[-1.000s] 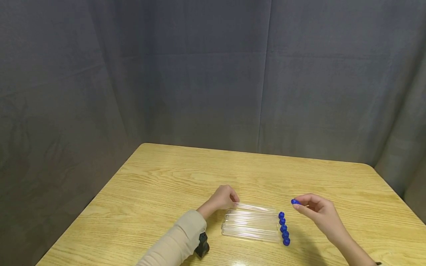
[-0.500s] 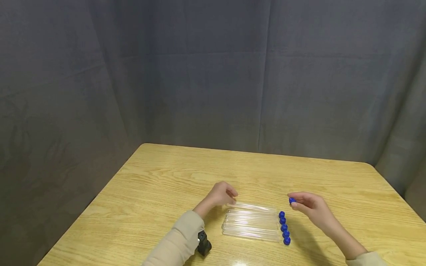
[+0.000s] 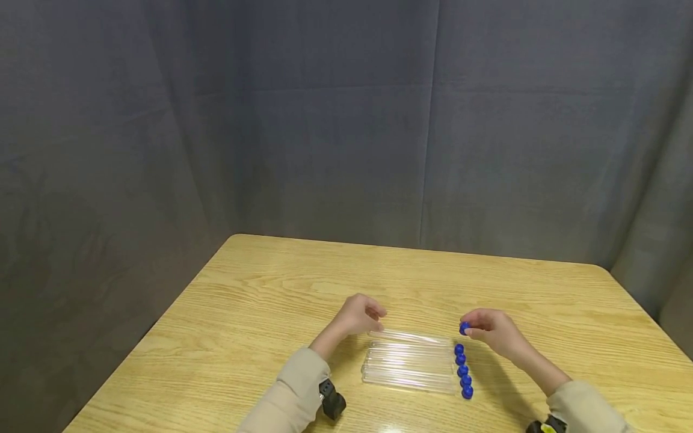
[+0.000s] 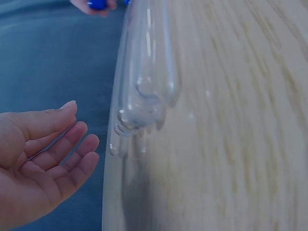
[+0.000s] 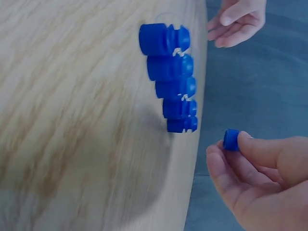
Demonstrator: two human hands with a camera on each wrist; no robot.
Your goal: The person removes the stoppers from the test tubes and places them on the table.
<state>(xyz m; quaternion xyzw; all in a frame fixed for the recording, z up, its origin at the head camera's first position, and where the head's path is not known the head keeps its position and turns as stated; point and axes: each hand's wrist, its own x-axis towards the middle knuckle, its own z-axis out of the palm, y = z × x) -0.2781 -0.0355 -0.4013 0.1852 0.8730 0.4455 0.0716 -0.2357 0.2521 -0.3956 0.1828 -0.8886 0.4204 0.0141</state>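
Observation:
Several clear test tubes (image 3: pixel 407 367) lie side by side on the wooden table (image 3: pixel 260 300), and blue caps (image 3: pixel 462 370) close their right ends. The farthest tube (image 3: pixel 414 336) has no cap. My right hand (image 3: pixel 479 328) pinches a loose blue cap (image 3: pixel 464 328) between thumb and fingers, just right of that tube's open end. In the right wrist view the pinched cap (image 5: pixel 231 139) sits beside the row of capped ends (image 5: pixel 171 79). My left hand (image 3: pixel 367 317) hovers by the tubes' rounded ends (image 4: pixel 142 103), with its fingers (image 4: pixel 67 154) relaxed and holding nothing.
A black wrist camera (image 3: pixel 332 402) sits on my left sleeve, and another (image 3: pixel 544 427) shows at the right cuff. A grey curtain (image 3: pixel 346 120) hangs behind the table. The table's left edge (image 3: pixel 146 334) runs diagonally.
My right hand has carried the blue cap left, toward the uncapped far tube. My left hand has drawn slightly back from that tube's closed end.

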